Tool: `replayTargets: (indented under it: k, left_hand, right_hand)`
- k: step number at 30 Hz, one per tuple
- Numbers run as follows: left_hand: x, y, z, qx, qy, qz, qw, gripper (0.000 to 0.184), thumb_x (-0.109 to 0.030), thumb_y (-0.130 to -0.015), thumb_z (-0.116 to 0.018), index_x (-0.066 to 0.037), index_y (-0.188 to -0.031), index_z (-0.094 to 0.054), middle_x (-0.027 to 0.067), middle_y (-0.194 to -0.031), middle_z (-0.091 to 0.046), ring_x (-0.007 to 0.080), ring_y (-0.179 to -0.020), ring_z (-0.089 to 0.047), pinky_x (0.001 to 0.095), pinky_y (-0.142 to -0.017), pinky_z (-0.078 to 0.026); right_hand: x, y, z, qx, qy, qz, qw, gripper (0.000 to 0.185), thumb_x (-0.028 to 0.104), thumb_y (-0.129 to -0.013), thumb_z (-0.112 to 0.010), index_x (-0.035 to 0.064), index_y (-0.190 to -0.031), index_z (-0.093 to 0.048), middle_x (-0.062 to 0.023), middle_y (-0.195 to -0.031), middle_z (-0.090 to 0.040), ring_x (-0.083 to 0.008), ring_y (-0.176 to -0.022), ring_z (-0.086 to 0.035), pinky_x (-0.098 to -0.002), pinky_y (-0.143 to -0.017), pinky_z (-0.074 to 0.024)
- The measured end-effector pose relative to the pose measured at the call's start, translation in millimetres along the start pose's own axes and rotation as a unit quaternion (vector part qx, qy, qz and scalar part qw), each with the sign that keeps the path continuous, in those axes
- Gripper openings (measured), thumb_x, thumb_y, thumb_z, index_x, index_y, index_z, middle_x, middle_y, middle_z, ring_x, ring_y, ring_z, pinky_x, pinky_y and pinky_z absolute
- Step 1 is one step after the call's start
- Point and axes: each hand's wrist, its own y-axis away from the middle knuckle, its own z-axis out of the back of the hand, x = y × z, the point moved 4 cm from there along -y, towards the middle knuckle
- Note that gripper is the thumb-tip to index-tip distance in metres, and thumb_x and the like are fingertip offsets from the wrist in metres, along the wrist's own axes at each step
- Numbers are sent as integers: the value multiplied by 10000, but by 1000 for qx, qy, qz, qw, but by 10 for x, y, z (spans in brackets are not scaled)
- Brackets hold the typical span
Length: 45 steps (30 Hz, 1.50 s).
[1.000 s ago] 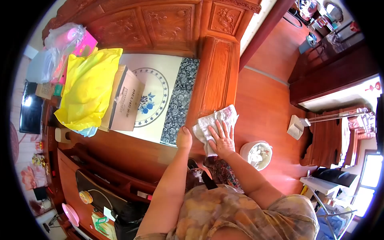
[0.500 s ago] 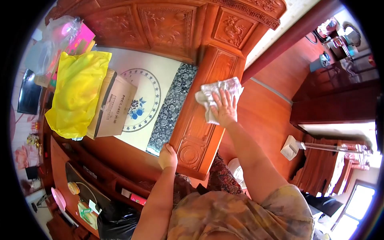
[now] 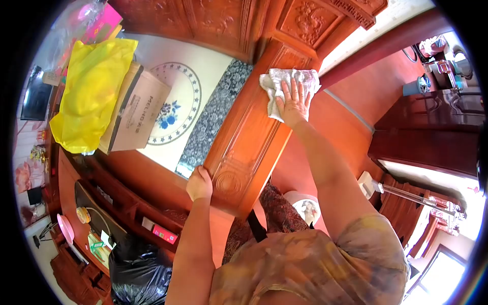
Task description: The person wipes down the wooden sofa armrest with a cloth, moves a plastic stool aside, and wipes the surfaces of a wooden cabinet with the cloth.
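Note:
My right hand lies flat with its fingers spread, pressing a crumpled white cloth onto a carved wooden armrest. The cloth covers the far part of the armrest's top and reaches its right edge. At the near left corner of the armrest, my left hand is closed around the edge, with the fingertips partly hidden. Left of the armrest is the wooden bench seat, covered by a cream cushion with a blue flower print and a dark floral border.
On the seat stand a cardboard box and a yellow plastic bag. A carved backrest rises behind. A black bag sits at lower left, a white bin by my legs. Dark furniture stands across the floor at right.
My right hand and the cloth have slid farther along the armrest, toward the backrest. My left hand keeps its hold on the near corner. The view has shifted, showing more of the white bin.

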Motion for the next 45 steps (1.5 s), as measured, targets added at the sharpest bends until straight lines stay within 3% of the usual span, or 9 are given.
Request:
replayTargets:
  k: [5, 11, 15, 22, 28, 34, 39, 42, 45]
  left_hand:
    - [105, 4, 6, -26, 77, 12, 997, 431, -339, -884, -274, -69, -924, -608, 183, -855, -621, 369, -791, -587, 447, -688, -459]
    - [364, -19, -118, -149, 309, 8, 939, 360, -246, -870, -337, -37, -951, -618, 154, -886, -638, 305, -825, -611, 367, -740, -466]
    - [289, 24, -22, -140, 280, 32, 949, 376, -292, -864, -335, -65, -948, -623, 141, -907, -634, 316, -856, -598, 387, -770, -454]
    - [304, 22, -27, -132, 267, 35, 954, 369, -300, -876, -346, -68, -967, -617, 115, -907, -647, 271, -859, -610, 335, -767, -457]
    - [373, -12, -90, -130, 347, 59, 927, 393, -348, -859, -350, -88, -984, -617, 160, -939, -617, 345, -893, -577, 395, -795, -442]
    - [418, -9, -154, -138, 400, 47, 905, 373, -348, -853, -369, -107, -996, -616, 153, -934, -621, 338, -892, -581, 391, -796, -441]
    - [422, 12, -152, -154, 393, 48, 905, 371, -351, -853, -374, -110, -999, -614, 150, -957, -617, 338, -907, -574, 386, -803, -438]
    - [442, 23, -174, -161, 399, 54, 901, 368, -345, -853, -374, -106, -993, -616, 152, -965, -615, 338, -913, -573, 382, -810, -438]
    - [451, -13, -183, -174, 403, 53, 897, 367, -348, -853, -381, -101, -986, -619, 153, -948, -620, 336, -900, -580, 382, -808, -440]
  right_hand:
    - [634, 1089, 97, -15, -14, 83, 996, 590, 469, -882, -333, 208, -1392, -191, -70, -1458, -103, -264, -1346, -34, -511, -1062, -4]
    - [1355, 2626, 284, 186, -32, 261, 947, 607, 512, -894, -271, 247, -1405, -78, -72, -1467, 9, -294, -1344, 35, -506, -1063, 10]
    - [1253, 2429, 184, 146, 7, 328, 933, 549, 509, -900, -243, 304, -1393, -115, -45, -1469, -20, -273, -1348, -21, -479, -1073, -3]
    - [1083, 1370, 106, 62, -65, 147, 985, 545, 473, -893, -301, 282, -1388, -176, -64, -1464, -70, -289, -1341, -71, -498, -1069, -25]
    - [1621, 2433, 127, 107, 15, 281, 954, 602, 500, -872, -330, 272, -1398, -145, -110, -1464, 3, -349, -1336, 3, -568, -1035, 24]
    - [1729, 2198, 196, 146, 24, 350, 925, 535, 458, -881, -354, 344, -1374, -183, 8, -1464, -61, -227, -1349, -16, -493, -1063, 17]
    - [1716, 2150, 93, 125, 4, 341, 932, 513, 425, -887, -342, 322, -1371, -210, 6, -1462, -85, -227, -1346, -44, -471, -1072, 5]
    - [1608, 1979, 62, 14, -96, 164, 982, 532, 385, -876, -347, 229, -1375, -249, -51, -1458, -112, -267, -1342, -71, -491, -1067, -3]
    - [1668, 2172, 139, 33, -32, 226, 973, 525, 378, -869, -379, 246, -1366, -271, -65, -1458, -108, -294, -1340, -63, -521, -1055, 2]
